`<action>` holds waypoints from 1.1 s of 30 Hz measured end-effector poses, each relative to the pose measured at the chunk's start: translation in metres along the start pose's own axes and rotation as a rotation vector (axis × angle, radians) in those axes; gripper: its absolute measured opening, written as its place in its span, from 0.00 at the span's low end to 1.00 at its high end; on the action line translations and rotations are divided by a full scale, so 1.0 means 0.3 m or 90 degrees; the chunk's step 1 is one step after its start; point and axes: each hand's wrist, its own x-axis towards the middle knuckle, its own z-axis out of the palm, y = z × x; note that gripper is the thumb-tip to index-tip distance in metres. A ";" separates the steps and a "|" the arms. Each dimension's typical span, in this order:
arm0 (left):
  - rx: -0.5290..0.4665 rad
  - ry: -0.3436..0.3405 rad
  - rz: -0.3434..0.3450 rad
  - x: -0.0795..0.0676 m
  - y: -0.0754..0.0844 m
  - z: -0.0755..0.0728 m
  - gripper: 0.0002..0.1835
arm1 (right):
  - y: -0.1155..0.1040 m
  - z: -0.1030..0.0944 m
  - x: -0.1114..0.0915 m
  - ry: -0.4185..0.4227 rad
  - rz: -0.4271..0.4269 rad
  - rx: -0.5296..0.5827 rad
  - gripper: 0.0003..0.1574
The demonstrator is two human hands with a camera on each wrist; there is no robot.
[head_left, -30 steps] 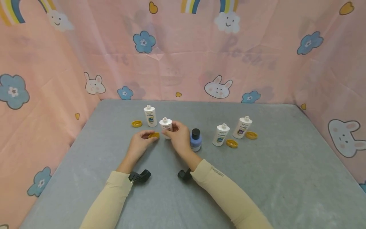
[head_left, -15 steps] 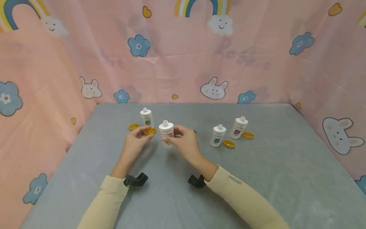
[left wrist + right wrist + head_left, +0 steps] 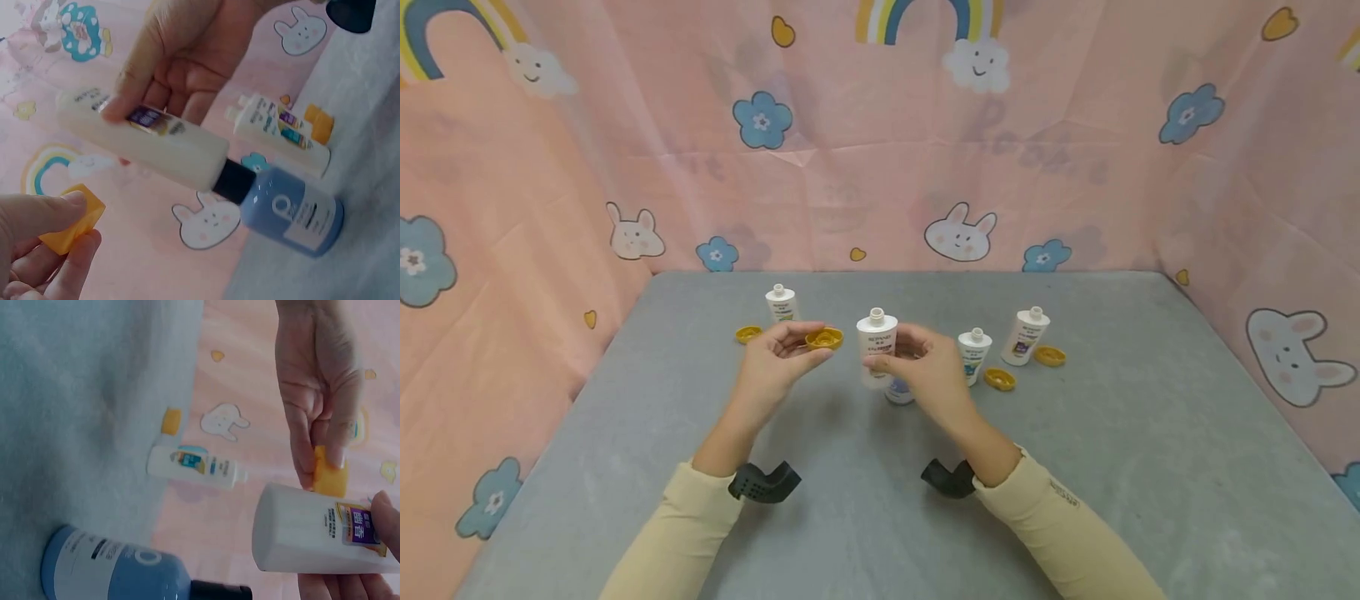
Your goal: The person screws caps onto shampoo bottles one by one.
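Note:
My left hand (image 3: 767,367) pinches a yellow cap (image 3: 825,339) between thumb and fingers, its hollow side up in the head view. With my right hand (image 3: 936,371) I grip a white bottle (image 3: 877,333) by its sides. That bottle is upright and raised off the table, its narrow neck uncapped. A small gap separates cap and bottle in the head view. Below and behind the right hand stands a blue bottle (image 3: 294,212) with a black cap (image 3: 234,180), mostly hidden in the head view.
Two white uncapped bottles (image 3: 1027,337) stand at right, each with a yellow cap (image 3: 1050,357) lying beside it. At left stands another white bottle (image 3: 781,304), partly behind the left hand, near a yellow cap (image 3: 748,334). A pink patterned cloth (image 3: 850,167) hangs behind the grey table (image 3: 1150,467).
My right hand has lifted the white bottle off the table and carried it to the right. The left hand has raised the yellow cap and followed to the right.

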 end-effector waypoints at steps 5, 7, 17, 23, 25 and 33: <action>-0.028 -0.025 0.020 -0.008 0.036 0.042 0.20 | 0.001 -0.036 -0.014 -0.010 0.042 -0.034 0.26; -0.039 -0.036 0.031 -0.008 0.045 0.053 0.20 | 0.001 -0.050 -0.019 -0.015 0.055 -0.056 0.25; -0.047 -0.051 0.054 -0.017 0.068 0.086 0.20 | 0.009 -0.099 -0.032 -0.042 0.077 -0.091 0.26; -0.022 -0.059 0.045 -0.024 0.072 0.096 0.22 | 0.026 -0.123 -0.030 -0.054 0.089 -0.106 0.27; -0.028 -0.059 0.042 -0.026 0.073 0.097 0.21 | 0.030 -0.130 -0.031 -0.059 0.090 -0.112 0.27; -0.012 -0.071 0.062 -0.028 0.069 0.092 0.18 | 0.031 -0.147 -0.033 -0.077 0.089 -0.115 0.27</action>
